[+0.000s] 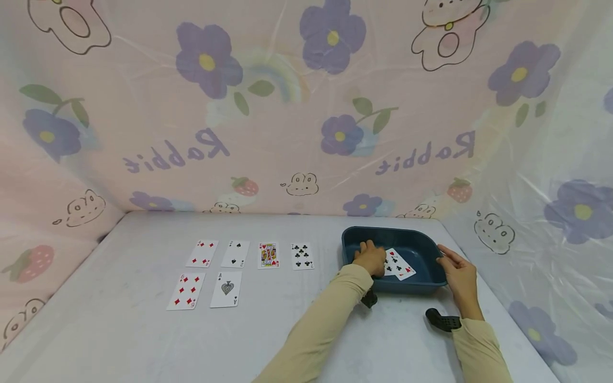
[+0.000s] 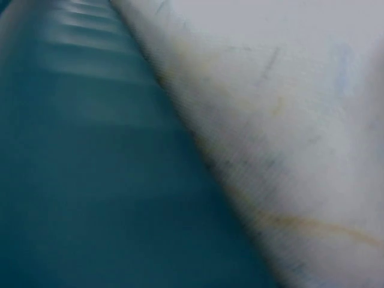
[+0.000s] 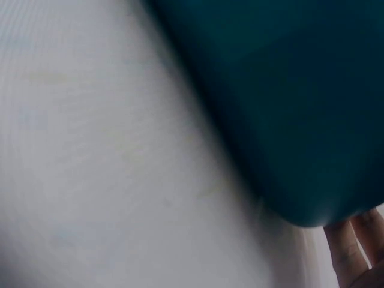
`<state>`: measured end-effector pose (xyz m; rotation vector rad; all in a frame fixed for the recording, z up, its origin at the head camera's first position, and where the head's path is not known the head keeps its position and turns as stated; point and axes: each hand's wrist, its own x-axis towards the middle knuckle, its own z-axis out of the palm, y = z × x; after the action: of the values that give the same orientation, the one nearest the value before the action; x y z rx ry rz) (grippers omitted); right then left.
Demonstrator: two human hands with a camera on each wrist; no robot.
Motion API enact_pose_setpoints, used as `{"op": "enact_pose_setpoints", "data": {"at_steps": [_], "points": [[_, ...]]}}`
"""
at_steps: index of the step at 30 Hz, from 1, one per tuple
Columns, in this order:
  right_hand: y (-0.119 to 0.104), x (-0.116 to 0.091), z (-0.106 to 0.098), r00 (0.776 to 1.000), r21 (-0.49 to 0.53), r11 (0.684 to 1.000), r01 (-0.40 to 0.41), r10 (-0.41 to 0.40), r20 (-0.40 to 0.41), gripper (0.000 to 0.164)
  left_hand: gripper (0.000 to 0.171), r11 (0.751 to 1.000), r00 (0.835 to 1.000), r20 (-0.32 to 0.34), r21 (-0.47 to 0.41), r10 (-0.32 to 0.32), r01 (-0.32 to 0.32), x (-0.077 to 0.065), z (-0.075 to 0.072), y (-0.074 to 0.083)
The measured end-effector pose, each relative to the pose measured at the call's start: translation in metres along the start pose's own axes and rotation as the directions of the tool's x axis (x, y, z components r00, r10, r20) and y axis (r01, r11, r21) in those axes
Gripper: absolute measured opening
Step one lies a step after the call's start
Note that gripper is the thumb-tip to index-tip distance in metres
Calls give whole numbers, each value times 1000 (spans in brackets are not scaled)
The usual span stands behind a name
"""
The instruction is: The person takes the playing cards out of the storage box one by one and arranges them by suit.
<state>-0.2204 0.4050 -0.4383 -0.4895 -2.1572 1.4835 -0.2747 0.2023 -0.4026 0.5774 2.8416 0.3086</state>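
Observation:
Toward the right of the table stands a dark blue plastic basin [image 1: 392,287]. My left hand [image 1: 370,259] reaches into its left part, fingers bent down beside a few playing cards [image 1: 403,266] on the basin floor. Its fingertips are hidden, so I cannot tell whether it pinches a card. At the basin's right end my right hand [image 1: 461,276] grips the rim between thumb and fingers. In the left wrist view only the basin's side [image 2: 108,168] and the table show. Fingers [image 3: 345,252] touch the basin's rounded corner [image 3: 300,204] in the right wrist view.
Left of the basin, face-up cards lie in two rows: four of diamonds [image 1: 202,254], two of spades [image 1: 235,254], king of hearts [image 1: 268,256] and seven of clubs [image 1: 302,256] behind, six of diamonds [image 1: 185,291] and ace of spades [image 1: 226,290] in front. A patterned curtain [image 1: 287,117] surrounds the table.

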Motion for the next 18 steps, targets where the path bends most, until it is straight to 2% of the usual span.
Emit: {"op": "enact_pose_setpoints", "data": {"at_steps": [10, 14, 18], "points": [[0, 0, 0, 1000, 12, 1000, 13, -13, -8, 39, 53, 998, 999, -45, -51, 25, -28, -1, -2, -1], [1, 0, 0, 1000, 4, 1000, 15, -15, -7, 39, 51, 997, 995, -79, -55, 57, -62, -1, -1, -2], [1, 0, 1, 1000, 8, 1000, 19, -19, -4, 39, 42, 994, 989, -119, -58, 87, -94, 0, 0, -4]]}}
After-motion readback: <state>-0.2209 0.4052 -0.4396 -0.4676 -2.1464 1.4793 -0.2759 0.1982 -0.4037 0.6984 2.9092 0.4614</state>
